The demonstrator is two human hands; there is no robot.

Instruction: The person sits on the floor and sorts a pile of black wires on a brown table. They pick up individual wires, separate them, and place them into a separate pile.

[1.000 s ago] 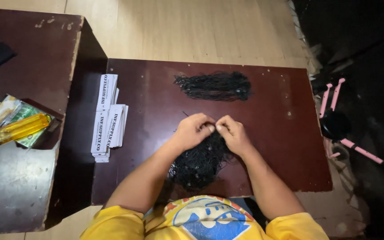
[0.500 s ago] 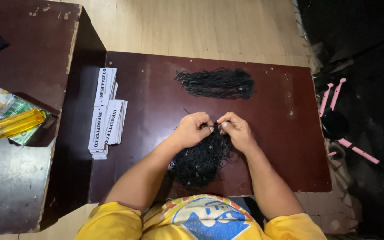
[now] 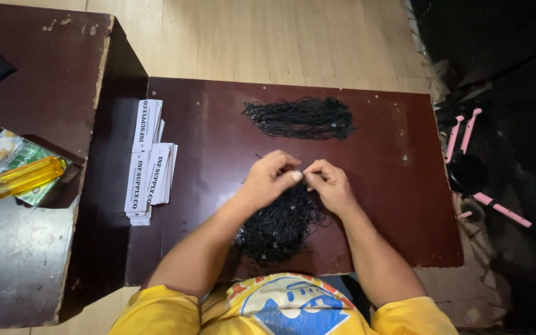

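Pinching at one spot, the left hand point(image 3: 271, 177) and right hand point(image 3: 329, 185) meet fingertip to fingertip over the middle of the table point(image 3: 404, 205), thumbs and forefingers pressed together on something too thin to make out, likely a single strand drawn from the near pile point(image 3: 278, 226). That pile is a loose, wiry tangle of thin black cords with small knots or beads flecked through it. It lies on the table just below the hands, touching them, and runs on toward the table's near edge, close to the yellow shirt point(image 3: 286, 310). Its long axis runs from the hands down and slightly left toward the person.

The far pile point(image 3: 302, 118) is of the same black cords, but neater. It is a flattish oval bundle lying well beyond the hands near the table's far edge, its long axis running left to right along that edge.

The table is dark reddish-brown, smooth and glossy, with a few pale specks and worn corners. At its left end lies a fanned stack of long white paper tags point(image 3: 150, 161), flat and stiff, their long sides pointing away from the person.
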